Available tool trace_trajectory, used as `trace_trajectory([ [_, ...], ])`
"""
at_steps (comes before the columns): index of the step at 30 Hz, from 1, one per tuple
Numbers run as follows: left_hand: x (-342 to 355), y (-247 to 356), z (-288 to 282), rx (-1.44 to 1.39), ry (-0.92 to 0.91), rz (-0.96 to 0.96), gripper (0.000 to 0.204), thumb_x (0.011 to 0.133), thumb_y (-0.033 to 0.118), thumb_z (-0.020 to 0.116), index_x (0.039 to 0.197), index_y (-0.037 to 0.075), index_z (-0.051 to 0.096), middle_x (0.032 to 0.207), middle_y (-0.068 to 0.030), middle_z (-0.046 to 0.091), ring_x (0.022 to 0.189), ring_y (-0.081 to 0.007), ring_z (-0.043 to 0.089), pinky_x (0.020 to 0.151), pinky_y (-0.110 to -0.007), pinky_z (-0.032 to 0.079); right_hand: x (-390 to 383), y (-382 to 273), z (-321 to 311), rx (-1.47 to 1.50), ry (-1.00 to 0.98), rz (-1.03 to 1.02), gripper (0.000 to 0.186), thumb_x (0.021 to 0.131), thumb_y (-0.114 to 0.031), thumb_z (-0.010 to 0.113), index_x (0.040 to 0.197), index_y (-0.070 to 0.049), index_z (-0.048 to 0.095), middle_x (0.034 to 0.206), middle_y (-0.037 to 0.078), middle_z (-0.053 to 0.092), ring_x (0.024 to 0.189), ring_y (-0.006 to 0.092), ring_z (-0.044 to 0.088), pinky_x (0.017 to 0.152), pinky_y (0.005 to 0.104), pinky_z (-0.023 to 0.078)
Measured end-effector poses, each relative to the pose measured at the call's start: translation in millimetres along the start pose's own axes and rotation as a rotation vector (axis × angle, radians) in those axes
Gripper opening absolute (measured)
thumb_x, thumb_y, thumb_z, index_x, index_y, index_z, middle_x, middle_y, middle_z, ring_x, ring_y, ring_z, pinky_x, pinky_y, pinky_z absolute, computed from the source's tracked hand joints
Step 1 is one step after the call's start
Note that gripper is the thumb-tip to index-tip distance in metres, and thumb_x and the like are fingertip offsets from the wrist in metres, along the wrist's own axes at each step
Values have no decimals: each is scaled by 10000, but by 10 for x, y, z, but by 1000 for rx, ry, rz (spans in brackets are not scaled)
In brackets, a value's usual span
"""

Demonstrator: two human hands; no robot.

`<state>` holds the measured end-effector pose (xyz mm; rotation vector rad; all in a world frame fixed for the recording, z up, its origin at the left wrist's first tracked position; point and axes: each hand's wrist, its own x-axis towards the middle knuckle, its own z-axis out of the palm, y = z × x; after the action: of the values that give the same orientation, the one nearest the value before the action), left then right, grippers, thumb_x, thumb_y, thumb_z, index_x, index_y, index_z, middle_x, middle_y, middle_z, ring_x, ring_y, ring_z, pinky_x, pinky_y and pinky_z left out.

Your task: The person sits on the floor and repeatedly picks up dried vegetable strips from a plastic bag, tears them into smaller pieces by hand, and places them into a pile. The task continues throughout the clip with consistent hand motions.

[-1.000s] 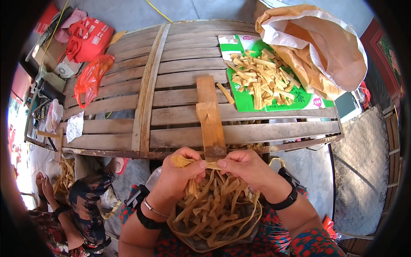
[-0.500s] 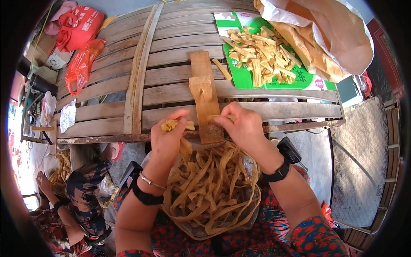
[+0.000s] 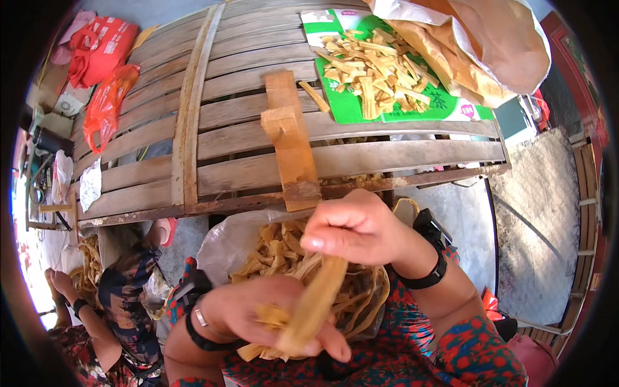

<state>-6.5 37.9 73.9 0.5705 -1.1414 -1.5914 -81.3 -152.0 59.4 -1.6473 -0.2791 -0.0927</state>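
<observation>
Over my lap, my right hand grips the upper end of a long, flat, yellow-brown dried strip. My left hand is lower down, partly blurred, with the strip's lower end against its fingers. Several short pieces of the same dried stuff are held in that left hand, some poking out below the palm. Behind both hands sits a clear plastic bag full of long curled strips, partly hidden by my hands. At the table's near edge stands a wooden block jig, touched by neither hand.
On the slatted table, cut pieces lie heaped on a green cardboard sheet, beside a large open paper sack. Red bags are at far left. Another person's hand is at lower left, near more strips.
Both hands have come down from the block's near end to over my lap. A long strip now stretches between them; the view has shifted slightly to the right.
</observation>
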Motion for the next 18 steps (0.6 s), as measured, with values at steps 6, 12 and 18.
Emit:
trace_trajectory([
  [6,-53,-85,-57,1374,798,84,351,733,144,758,1072,92,683,848,-65,637,632,-188,595,532,-291,475,-47,57,86,436,-155,770,187,940,-187,551,837,-58,639,622,9,571,492,44,442,435,219,311],
  [12,-40,-161,-117,1685,972,324,263,707,138,786,949,72,703,958,-110,642,732,-233,635,624,-319,520,-44,103,258,738,198,725,113,925,-119,593,951,-25,649,763,63,645,504,51,490,422,183,353],
  [18,-70,-144,-124,1165,1098,-79,223,745,32,708,967,21,687,1114,-139,648,980,-302,650,834,-346,517,-97,127,272,-75,220,252,197,969,-194,556,1001,-22,645,786,71,663,574,161,610,501,297,484],
])
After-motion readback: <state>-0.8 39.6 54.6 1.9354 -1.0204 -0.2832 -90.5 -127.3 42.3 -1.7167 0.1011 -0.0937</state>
